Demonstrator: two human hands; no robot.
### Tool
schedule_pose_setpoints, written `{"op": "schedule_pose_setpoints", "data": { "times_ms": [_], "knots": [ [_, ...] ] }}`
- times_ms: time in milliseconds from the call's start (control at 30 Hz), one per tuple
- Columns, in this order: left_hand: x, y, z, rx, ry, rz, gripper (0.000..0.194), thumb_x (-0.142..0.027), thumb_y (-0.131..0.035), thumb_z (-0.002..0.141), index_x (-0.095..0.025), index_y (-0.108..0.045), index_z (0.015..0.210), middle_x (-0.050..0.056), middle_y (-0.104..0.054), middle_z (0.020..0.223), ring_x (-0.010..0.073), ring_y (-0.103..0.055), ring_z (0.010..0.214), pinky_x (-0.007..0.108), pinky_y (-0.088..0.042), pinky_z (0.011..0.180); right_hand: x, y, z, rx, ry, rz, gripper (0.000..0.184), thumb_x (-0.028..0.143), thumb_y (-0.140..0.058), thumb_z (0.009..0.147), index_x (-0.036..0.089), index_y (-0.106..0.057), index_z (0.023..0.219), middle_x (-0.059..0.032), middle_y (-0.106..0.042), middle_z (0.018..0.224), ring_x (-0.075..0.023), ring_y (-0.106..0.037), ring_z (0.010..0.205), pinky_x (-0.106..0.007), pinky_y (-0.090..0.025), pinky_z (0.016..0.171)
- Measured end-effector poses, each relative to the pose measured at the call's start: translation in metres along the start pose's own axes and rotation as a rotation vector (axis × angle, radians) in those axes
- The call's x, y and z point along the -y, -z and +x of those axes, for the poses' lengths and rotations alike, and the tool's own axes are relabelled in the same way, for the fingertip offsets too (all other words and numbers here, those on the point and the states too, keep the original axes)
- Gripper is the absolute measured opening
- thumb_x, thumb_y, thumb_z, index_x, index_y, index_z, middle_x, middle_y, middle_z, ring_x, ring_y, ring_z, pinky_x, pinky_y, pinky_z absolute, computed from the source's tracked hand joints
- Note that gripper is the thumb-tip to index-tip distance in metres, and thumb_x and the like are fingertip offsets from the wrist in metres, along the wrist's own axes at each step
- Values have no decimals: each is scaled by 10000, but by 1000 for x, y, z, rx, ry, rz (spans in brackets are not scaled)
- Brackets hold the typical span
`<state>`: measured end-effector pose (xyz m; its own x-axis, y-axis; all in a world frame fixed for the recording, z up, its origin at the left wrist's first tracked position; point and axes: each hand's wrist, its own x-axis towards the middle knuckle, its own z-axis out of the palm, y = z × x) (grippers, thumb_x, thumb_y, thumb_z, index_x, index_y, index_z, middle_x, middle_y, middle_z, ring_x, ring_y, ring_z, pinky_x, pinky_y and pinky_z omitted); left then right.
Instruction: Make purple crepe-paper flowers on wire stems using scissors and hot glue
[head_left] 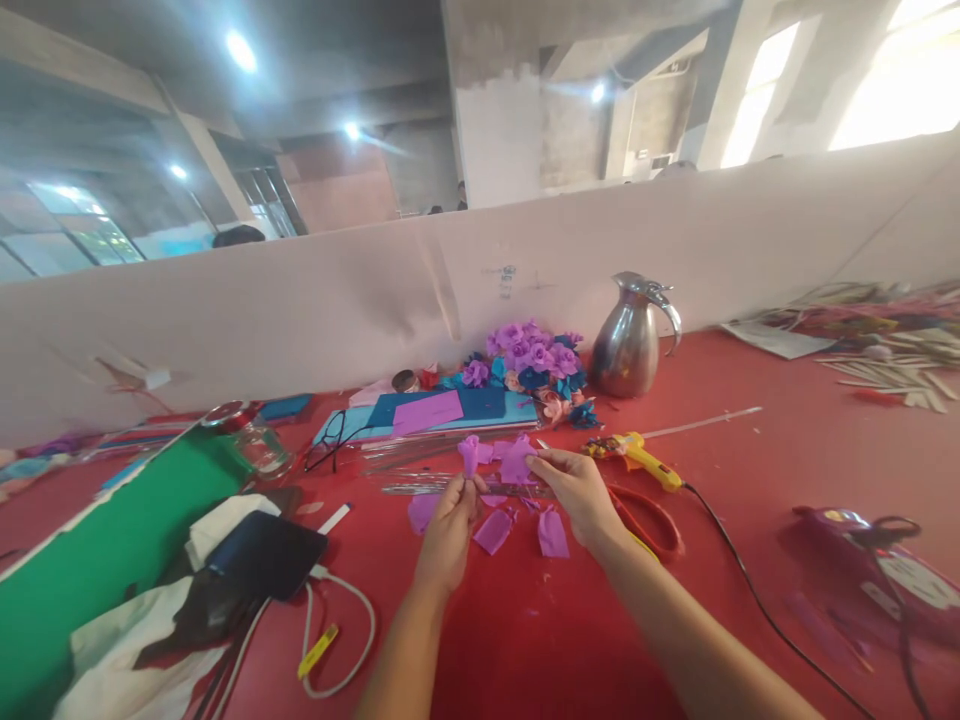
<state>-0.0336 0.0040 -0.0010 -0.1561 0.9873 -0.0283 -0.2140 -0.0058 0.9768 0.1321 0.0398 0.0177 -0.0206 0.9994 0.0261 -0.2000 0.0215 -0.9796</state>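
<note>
Between its thumb and fingers, my left hand (448, 530) grips a small rolled purple paper flower (469, 456) upright. Close on its right, my right hand (577, 490) pinches the edge of a purple paper petal (516, 462). The two pieces are side by side over the table; whether they touch I cannot tell. Loose purple petals (553, 533) lie just below the hands, among them another petal (494, 531). Silvery thin strips (420, 482) lie behind my left hand. Red-handled scissors (667, 525) rest partly hidden by my right forearm.
A yellow glue gun (651, 467) with a black cord lies right. Behind are purple paper flowers (529, 350), coloured sheets (480, 402) and a metal jug (626, 340). Left are glasses (334, 440), a glass jar (259, 445) and a dark phone-like device (266, 555) with a white cable.
</note>
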Motion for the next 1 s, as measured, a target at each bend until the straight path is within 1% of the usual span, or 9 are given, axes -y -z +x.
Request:
{"op": "schedule_pose_setpoints", "data": {
  "times_ms": [100, 167, 267, 333, 467, 533, 633, 767, 1000],
  "knots": [
    [-3, -6, -2, 86, 76, -207, 287, -419, -745, 675, -165, -612, 683, -10, -511, 738, 98, -470, 673, 216, -409, 642, 0, -2, -2, -10, -47, 93, 354, 472, -731, 607, 123, -716, 663, -8, -615, 583, -119, -512, 539, -248, -419, 561],
    [-7, -10, -5, 143, 116, -300, 265, -357, -757, 675, -149, -601, 623, 2, -503, 742, 104, -480, 704, 209, -418, 637, 2, -5, -3, -11, -53, 120, 347, 470, -733, 605, 126, -720, 649, -7, -614, 570, -120, -518, 536, -254, -435, 569],
    [-12, -14, -9, 227, 150, -362, 294, -334, -726, 715, -136, -571, 563, 3, -470, 706, 98, -460, 656, 204, -407, 571, 7, -8, -6, 1, -46, 162, 351, 474, -742, 592, 127, -728, 643, -9, -621, 548, -131, -544, 537, -276, -469, 600],
    [-13, -16, -10, 251, 163, -373, 311, -329, -718, 725, -133, -558, 544, 3, -460, 689, 96, -455, 636, 207, -407, 552, 10, -10, -8, 12, -54, 196, 357, 482, -748, 578, 131, -732, 641, -13, -631, 539, -143, -566, 540, -291, -487, 613],
    [-6, -17, -7, 139, 186, -403, 237, -265, -785, 643, -136, -594, 589, 11, -509, 712, 119, -520, 726, 224, -449, 646, 11, -11, -10, 3, -59, 170, 336, 457, -729, 608, 126, -741, 662, -20, -645, 541, -135, -571, 533, -260, -468, 564],
    [-1, -18, -5, 93, 174, -400, 228, -262, -798, 626, -145, -603, 620, -3, -515, 696, 108, -512, 711, 221, -446, 672, 10, -11, -11, -8, -64, 145, 331, 443, -720, 624, 117, -744, 679, -26, -653, 553, -125, -561, 521, -241, -445, 531],
    [2, -20, -5, 97, 116, -323, 238, -310, -768, 674, -155, -592, 629, -26, -486, 652, 87, -452, 653, 204, -424, 667, 12, -13, -13, -18, -100, 172, 321, 433, -732, 609, 119, -741, 676, -29, -662, 562, -120, -557, 514, -239, -445, 530],
    [2, -21, -7, 101, 55, -218, 255, -352, -734, 709, -167, -575, 637, -32, -465, 647, 94, -413, 650, 203, -394, 661, 15, -15, -16, -26, -98, 200, 320, 441, -734, 607, 123, -729, 638, -23, -648, 544, -112, -542, 509, -240, -444, 540],
    [4, -24, -7, 74, 24, -127, 315, -424, -740, 670, -180, -548, 624, -38, -439, 633, 108, -403, 642, 226, -387, 672, 18, -18, -19, -4, -120, 216, 366, 494, -739, 589, 130, -716, 627, -21, -648, 561, -119, -562, 530, -249, -475, 562]
  ]
}}
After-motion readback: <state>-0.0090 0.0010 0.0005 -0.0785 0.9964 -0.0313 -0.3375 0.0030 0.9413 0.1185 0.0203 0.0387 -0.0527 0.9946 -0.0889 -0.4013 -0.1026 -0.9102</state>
